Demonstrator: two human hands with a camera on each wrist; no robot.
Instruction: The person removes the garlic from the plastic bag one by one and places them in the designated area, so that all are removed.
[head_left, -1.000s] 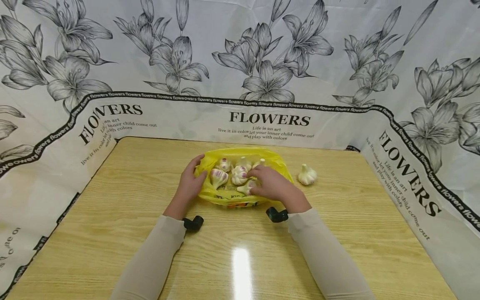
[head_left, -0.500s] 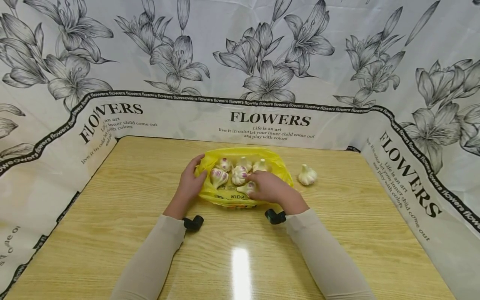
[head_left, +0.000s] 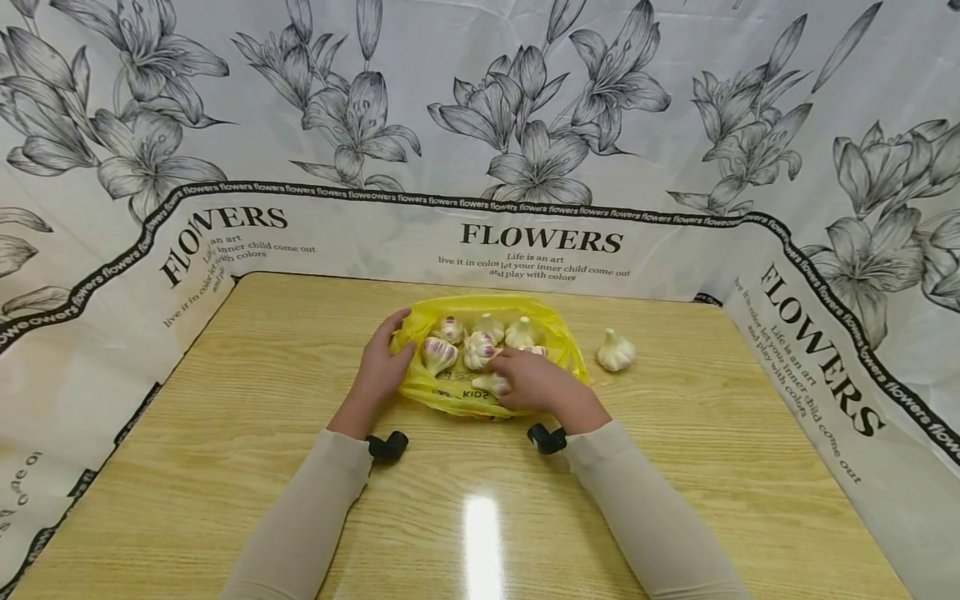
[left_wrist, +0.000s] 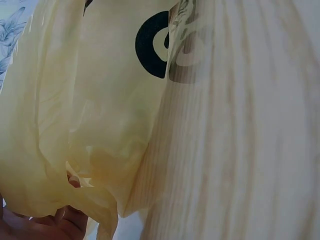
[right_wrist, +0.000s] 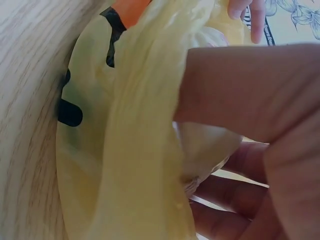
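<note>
Garlic bulb (head_left: pixel 490 383), pale and papery-skinned: set inside the bag near its front wall; gripped by the right hand (head_left: pixel 542 383), thumb to one side and fingers curled on the other, presumably because a rounded, dry-skinned form is better secured from both sides. Yellow bag (head_left: pixel 483 304): thin, crinkled, translucent plastic, printed with dark lettering and an orange patch; its left edge is pinched between thumb and fingers of the left hand (head_left: pixel 382 362), seemingly so that the limp film is held up and the mouth spread wide. Other bulbs (head_left: pixel 439 356), several, plump and short-stemmed, some purple-streaked: clustered within the bag, where they are apparently stopped from rolling by its walls. Lone bulb (head_left: pixel 617 350), whitish: placed outside, just beyond the bag's right side. Counter (head_left: pixel 247 383): smooth, glossy, wood-grained. Cloth backdrop (head_left: pixel 405 242): white, softly creased, printed with grey lilies and bordered lettering.
</note>
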